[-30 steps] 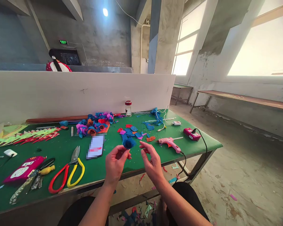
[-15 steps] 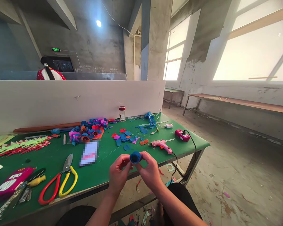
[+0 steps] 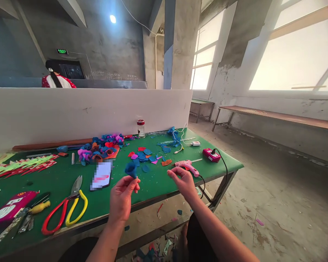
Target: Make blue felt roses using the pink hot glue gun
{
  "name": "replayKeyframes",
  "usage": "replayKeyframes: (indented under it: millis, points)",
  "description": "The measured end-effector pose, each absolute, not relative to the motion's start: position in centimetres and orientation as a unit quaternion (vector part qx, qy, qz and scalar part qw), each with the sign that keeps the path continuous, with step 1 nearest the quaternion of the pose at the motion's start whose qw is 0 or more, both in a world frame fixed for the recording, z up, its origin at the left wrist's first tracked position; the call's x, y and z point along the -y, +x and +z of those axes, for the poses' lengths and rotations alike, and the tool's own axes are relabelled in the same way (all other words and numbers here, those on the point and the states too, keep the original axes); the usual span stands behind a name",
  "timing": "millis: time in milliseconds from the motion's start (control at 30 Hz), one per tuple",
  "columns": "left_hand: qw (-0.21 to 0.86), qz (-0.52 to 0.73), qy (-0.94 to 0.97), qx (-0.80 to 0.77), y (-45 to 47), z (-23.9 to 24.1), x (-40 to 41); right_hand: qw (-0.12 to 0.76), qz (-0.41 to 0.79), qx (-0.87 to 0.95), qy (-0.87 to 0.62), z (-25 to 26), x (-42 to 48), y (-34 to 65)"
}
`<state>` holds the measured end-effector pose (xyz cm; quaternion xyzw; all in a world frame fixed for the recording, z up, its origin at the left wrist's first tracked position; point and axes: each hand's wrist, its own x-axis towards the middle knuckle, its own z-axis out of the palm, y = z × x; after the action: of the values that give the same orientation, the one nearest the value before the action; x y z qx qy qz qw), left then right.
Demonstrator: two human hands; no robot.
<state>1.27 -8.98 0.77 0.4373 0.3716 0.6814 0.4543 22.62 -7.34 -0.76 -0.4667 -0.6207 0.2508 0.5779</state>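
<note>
My left hand (image 3: 123, 198) pinches a rolled blue felt flower (image 3: 131, 169) and holds it up over the green table (image 3: 153, 183). My right hand (image 3: 182, 180) hovers just short of the pink glue gun (image 3: 186, 166), fingers loosely curled with nothing in them. Loose blue, red and pink felt petals (image 3: 144, 156) lie on the table beyond both hands. A heap of finished felt flowers (image 3: 101, 145) sits further back on the left.
Red-and-yellow shears (image 3: 67, 207), a phone (image 3: 101, 175), a pink case (image 3: 5, 211) and keys lie at the left. A small jar (image 3: 140, 128), cables and a pink power block (image 3: 211, 155) stand at the back right. A white partition (image 3: 84, 109) runs behind; a person sits beyond it.
My hands, joined on the blue flower half a second ago, have parted. The left keeps the flower and lifts it left; the right has moved right toward the glue gun.
</note>
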Motion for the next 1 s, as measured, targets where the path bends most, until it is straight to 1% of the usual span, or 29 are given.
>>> replayKeyframes:
  millis: [100,233,367,500,667,833,1000]
  points:
    - [0.454,0.712,0.414,-0.341,-0.3,0.9,8.3,0.505,0.174,0.669,-0.517,-1.1,3.9,23.4]
    - [0.511,0.679,0.437,-0.295,-0.5,1.2,8.7,0.431,0.136,0.695,-0.559,-0.7,-1.1,23.2]
    - [0.557,0.655,0.414,-0.300,-0.3,1.1,9.5,0.354,0.100,0.724,-0.583,-0.2,-5.7,21.7]
    - [0.585,0.644,0.358,-0.339,-0.9,0.7,9.3,0.277,0.073,0.784,-0.551,-0.5,-9.1,18.8]
    - [0.557,0.648,0.347,-0.386,-1.8,0.7,8.7,0.215,0.022,0.819,-0.532,-0.5,-11.8,16.1]
    - [0.537,0.630,0.361,-0.430,-2.3,0.6,8.9,0.135,0.000,0.875,-0.465,-0.4,-12.7,15.2]
    - [0.541,0.626,0.357,-0.434,-2.4,0.5,9.2,0.103,-0.021,0.892,-0.439,-1.0,-12.6,14.8]
